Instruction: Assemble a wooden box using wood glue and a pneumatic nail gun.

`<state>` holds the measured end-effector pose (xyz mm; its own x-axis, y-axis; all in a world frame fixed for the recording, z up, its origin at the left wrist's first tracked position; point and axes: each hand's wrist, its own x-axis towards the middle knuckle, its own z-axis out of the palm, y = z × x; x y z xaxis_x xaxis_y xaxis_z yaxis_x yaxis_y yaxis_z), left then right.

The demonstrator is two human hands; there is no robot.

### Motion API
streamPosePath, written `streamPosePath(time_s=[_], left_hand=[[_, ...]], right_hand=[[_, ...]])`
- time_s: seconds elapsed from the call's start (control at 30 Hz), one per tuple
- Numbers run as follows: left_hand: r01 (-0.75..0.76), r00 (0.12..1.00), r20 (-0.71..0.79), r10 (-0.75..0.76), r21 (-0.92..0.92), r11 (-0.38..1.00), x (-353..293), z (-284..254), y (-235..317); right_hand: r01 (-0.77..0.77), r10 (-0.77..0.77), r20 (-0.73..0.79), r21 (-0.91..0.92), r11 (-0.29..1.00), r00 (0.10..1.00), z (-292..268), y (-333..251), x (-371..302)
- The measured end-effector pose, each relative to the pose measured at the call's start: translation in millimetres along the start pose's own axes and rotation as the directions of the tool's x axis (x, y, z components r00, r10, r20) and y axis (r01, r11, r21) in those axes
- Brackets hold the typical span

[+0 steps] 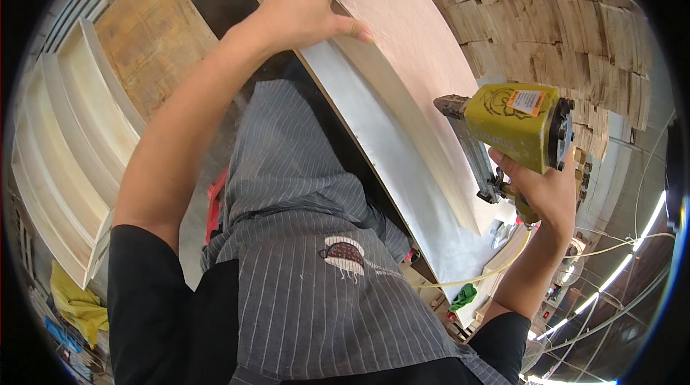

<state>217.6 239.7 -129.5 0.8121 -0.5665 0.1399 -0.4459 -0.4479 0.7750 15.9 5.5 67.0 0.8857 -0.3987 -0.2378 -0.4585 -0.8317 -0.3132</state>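
Note:
A long wooden box-like piece [420, 40], with a pale pinkish top panel and a lighter side, lies on a metal-topped bench [410, 177]. My left hand [309, 11] grips its far end, the thumb on the top panel's edge; the fingertips are partly hidden. A yellow-green nail gun [507, 126] is in my right hand [543, 187], whose fingers wrap round its handle. The gun's dark nose is over the top panel toward the right side; whether it touches the wood I cannot tell.
Stacked wooden strips [539, 26] stand beyond the bench. On the left are pale wooden frames [79, 126] and a brown board [154, 33]. A yellow air hose [503, 264] runs below the gun, near a green cloth [463, 297]. A yellow bag-like sheet [75, 302] lies lower left.

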Motion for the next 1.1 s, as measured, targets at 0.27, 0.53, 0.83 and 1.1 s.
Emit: streamPosePath(time_s=[0.27,0.53,0.83,1.1], left_hand=[[-0.029,0.999,0.037,0.037,-0.193,0.981,-5,3,4],[0.069,0.987,0.159,-0.034,-0.224,0.972,2,-4,-1],[0.111,0.983,0.173,-0.067,-0.255,0.961,2,-7,3],[0.198,0.975,0.172,-0.141,-0.388,0.900,-58,28,25]], right_hand=[[0.202,-0.200,0.123,-0.003,0.979,0.972,9,-44,42],[0.110,-0.104,0.185,-0.019,0.994,0.977,17,-69,63],[0.211,-0.204,0.175,-0.022,0.977,0.963,16,-67,66],[0.165,-0.186,0.171,0.127,0.978,0.968,10,-54,50]])
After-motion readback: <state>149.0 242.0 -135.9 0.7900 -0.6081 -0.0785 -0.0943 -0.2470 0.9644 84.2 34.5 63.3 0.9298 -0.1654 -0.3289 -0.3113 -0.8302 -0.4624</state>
